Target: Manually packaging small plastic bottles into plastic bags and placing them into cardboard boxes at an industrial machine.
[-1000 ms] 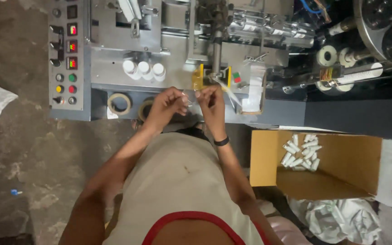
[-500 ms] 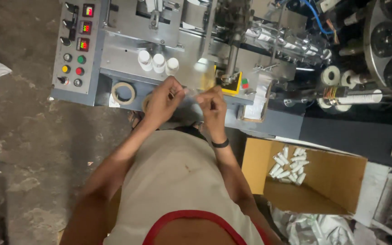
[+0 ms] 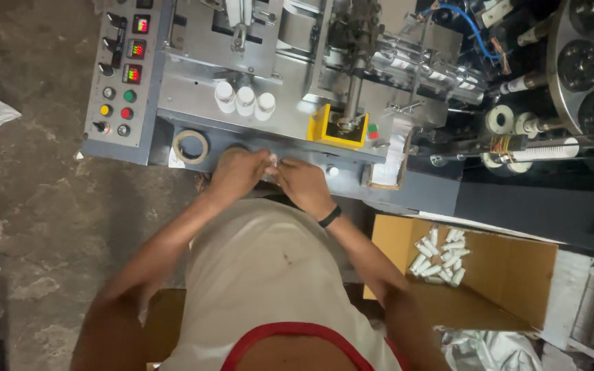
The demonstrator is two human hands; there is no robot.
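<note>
A grey machine (image 3: 297, 82) fills the top of the view, with a cardboard box (image 3: 510, 275) of small white tubes (image 3: 441, 255) at four o'clock from the hands. Three white bottles (image 3: 245, 102) stand at twelve o'clock from the left hand (image 3: 236, 172), a tape roll (image 3: 191, 145) at nine o'clock. Both hands meet at the machine's front edge, the right hand (image 3: 304, 184) touching the left. Their fingertips pinch a small pale piece (image 3: 271, 162), too blurred to name. It looks light and thin, best held at its edges. Both forearms angle inward, wrists bent down.
</note>
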